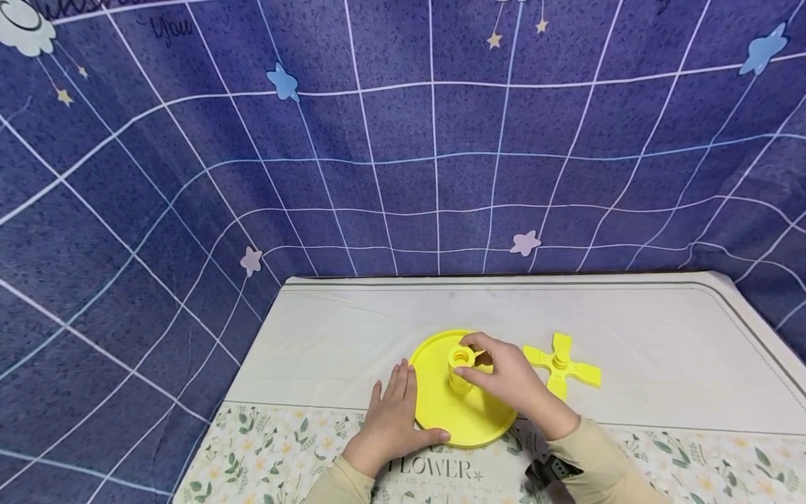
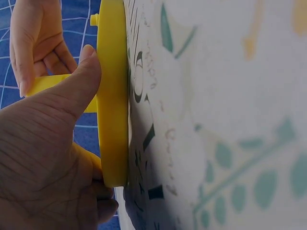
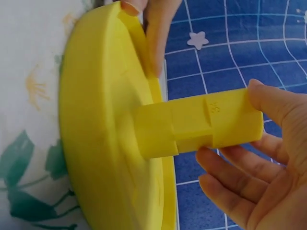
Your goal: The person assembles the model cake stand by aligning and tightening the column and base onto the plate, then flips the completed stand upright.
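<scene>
If the left hand (image 1: pixel 390 423), spread against the near-left rim of the yellow dish (image 1: pixel 434 411), slips, the dish may rotate — and off-axis force from the right hand (image 1: pixel 513 378), pinching the hollow post (image 3: pixel 187 122) near its top, may tilt the post. The post stands over the dish's middle, between both hands; the four-armed piece (image 1: pixel 560 360) lies beyond, right of the right hand.

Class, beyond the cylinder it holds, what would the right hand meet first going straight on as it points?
Likely the round yellow tray: in the right wrist view, the right hand points toward it alongside the yellow cylinder, though depth is hard to judge.
</scene>
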The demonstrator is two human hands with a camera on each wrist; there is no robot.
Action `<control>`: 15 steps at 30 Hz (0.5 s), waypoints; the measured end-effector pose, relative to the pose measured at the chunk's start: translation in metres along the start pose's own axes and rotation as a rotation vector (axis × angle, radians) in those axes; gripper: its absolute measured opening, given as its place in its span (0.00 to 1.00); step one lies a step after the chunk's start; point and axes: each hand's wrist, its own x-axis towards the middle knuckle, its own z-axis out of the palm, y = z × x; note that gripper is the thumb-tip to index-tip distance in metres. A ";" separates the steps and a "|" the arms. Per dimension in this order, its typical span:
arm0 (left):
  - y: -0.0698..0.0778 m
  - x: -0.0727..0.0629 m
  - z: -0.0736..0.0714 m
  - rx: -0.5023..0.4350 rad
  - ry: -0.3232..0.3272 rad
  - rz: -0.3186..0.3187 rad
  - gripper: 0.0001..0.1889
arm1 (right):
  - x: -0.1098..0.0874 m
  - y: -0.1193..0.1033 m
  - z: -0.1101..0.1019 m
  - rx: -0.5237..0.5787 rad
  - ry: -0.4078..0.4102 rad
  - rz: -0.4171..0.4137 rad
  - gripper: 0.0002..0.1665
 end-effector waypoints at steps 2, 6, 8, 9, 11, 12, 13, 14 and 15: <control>0.000 0.000 0.000 0.000 0.001 0.001 0.65 | 0.000 -0.001 0.002 -0.014 0.025 0.001 0.26; 0.000 0.000 -0.001 0.006 0.009 0.003 0.65 | -0.001 -0.003 0.003 -0.041 0.048 -0.002 0.27; 0.000 0.000 -0.001 0.010 0.011 0.004 0.65 | -0.001 -0.004 0.003 -0.064 0.050 -0.002 0.28; 0.000 0.000 -0.001 0.010 0.012 0.003 0.65 | -0.001 -0.004 0.003 -0.078 0.050 -0.003 0.30; 0.000 -0.001 0.000 0.007 0.010 0.004 0.65 | -0.001 -0.003 0.002 -0.104 0.046 -0.015 0.32; 0.000 -0.001 0.000 0.006 0.009 0.005 0.65 | -0.001 -0.003 0.001 -0.105 0.038 -0.024 0.33; 0.000 -0.001 0.000 0.004 0.008 0.006 0.65 | -0.001 -0.002 0.001 -0.100 0.026 -0.039 0.33; 0.000 0.000 0.000 0.002 0.007 0.006 0.65 | -0.001 -0.002 0.000 -0.086 0.009 -0.057 0.33; 0.000 0.000 0.000 -0.001 0.007 0.007 0.65 | -0.001 -0.001 -0.001 -0.067 -0.013 -0.074 0.32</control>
